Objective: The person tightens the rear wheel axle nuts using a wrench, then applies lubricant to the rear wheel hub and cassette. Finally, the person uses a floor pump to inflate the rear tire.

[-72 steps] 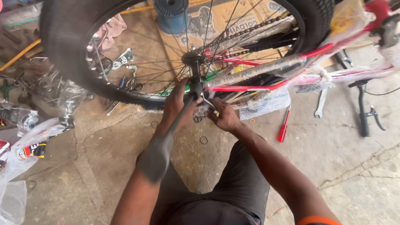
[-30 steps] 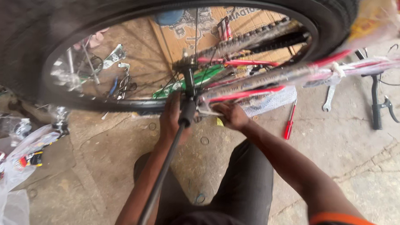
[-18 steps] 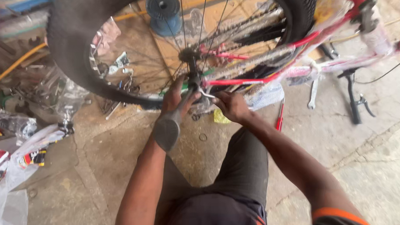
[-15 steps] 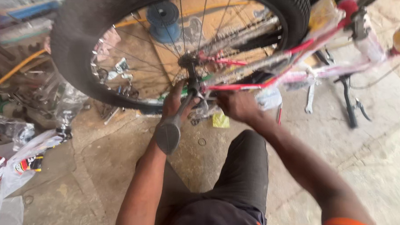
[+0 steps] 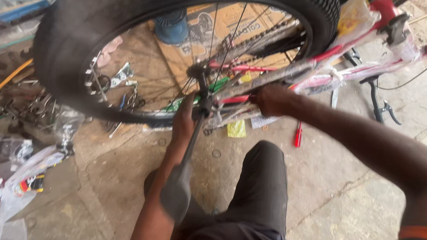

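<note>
A big black bicycle wheel [image 5: 74,49] filled the top of the view. Its fat tyre curved from the left side over to the right, and thin spokes ran in to the hub [image 5: 199,71] near the middle. The wheel sat in a red bike frame [image 5: 319,62] that was wrapped in clear plastic and stretched off to the right. All of it stood over a dusty concrete floor [image 5: 343,195].

The person's dark trouser leg [image 5: 261,183] bent up from the bottom of the view. A flat brown cardboard box [image 5: 226,28] lay behind the spokes. Crumpled plastic bags [image 5: 27,170] lay at the left edge.

A long dark wrench [image 5: 189,152] ran down from the axle toward the camera, with its thick handle end closest and blurry. Its top end sat on the axle just below the hub.

The left hand [image 5: 184,121] was closed around the wrench close to its top end, so its grip was pinching the shaft. The right hand [image 5: 271,99] reached in from the right and was curled around the frame bars just beside the hub, its grip pressed on the frame.

Small metal tools [image 5: 124,91] lay on the floor behind the wheel. A red screwdriver [image 5: 298,135] lay on the floor under the right arm. A little yellow packet [image 5: 236,129] lay near it, between the 2 hands and a bit lower.
</note>
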Motion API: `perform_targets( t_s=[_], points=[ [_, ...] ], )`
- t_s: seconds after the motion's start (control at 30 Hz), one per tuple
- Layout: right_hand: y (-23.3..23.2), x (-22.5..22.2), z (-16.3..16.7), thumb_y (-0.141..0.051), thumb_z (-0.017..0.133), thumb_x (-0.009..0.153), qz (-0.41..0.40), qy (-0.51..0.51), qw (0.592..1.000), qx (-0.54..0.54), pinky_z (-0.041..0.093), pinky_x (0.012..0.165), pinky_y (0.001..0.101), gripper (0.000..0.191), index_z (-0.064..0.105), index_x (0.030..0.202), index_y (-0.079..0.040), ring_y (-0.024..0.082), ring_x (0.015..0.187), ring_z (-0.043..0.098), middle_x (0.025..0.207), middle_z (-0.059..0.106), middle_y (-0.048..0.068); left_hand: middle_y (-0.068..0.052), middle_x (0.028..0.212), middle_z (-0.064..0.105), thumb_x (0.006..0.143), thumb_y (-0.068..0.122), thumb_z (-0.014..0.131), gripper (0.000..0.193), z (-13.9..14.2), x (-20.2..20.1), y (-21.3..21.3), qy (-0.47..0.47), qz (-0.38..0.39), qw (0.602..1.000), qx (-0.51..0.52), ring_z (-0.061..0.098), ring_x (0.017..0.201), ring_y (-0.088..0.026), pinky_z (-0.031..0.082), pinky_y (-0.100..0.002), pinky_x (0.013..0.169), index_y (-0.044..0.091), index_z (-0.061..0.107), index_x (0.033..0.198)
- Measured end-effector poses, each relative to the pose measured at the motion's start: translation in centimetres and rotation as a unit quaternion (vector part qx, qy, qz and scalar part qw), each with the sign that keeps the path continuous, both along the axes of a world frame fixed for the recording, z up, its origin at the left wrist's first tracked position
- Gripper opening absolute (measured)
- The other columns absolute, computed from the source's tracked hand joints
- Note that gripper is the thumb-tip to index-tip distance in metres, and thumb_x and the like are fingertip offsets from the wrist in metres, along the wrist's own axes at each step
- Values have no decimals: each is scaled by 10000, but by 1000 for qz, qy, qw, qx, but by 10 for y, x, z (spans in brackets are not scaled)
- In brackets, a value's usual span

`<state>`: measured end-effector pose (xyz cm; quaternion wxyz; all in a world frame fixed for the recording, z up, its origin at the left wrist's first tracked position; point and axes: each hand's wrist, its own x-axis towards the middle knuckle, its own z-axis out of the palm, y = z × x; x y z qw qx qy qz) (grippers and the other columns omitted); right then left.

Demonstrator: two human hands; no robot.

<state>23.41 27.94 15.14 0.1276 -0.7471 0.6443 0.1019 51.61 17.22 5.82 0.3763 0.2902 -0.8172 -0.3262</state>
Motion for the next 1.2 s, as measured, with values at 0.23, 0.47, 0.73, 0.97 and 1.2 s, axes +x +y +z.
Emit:
perform_targets(
  t_s=[0.23,0.47,0.73,0.97,1.2],
  points=[
    [13,-7,-16,-26,503,1043,28,-61,998,-13,492,410,390,345,678,1319,-139,241,491,634,699,646,136,-315,1333,596,836,266,878,773,-12,-2,2,-32,43,996,-73,645,1179,-446,551,-481,979,-45,483,1424],
    [20,-10,-72,-76,731,799,122,-205,933,-270,551,566,416,363,689,1159,-59,303,692,669,888,684,119,-285,1328,621,800,173,861,811,-21,6,5,-32,62,993,-99,639,1214,-476,539,-507,1035,-40,468,1477],
    [2,15,-146,-177,694,760,71,-199,904,-372,567,671,435,273,692,1024,-107,320,818,695,941,704,109,-270,1316,643,824,318,850,780,18,-1,5,-63,37,996,56,681,1159,-413,578,-445,927,17,503,1454],
    [29,55,-88,-428,654,1002,-68,-213,932,-285,501,597,474,375,649,844,-88,337,680,661,769,653,144,-285,1373,592,884,382,833,778,32,1,3,-32,5,999,19,588,1255,-461,482,-473,1023,-8,471,1452],
    [31,58,-10,-386,645,936,-69,-53,965,-249,490,533,498,282,745,988,-127,369,682,674,793,700,119,-231,1360,634,889,385,805,746,15,-6,5,20,-7,1000,5,614,1288,-400,486,-448,1071,8,492,1451]
  ],
)
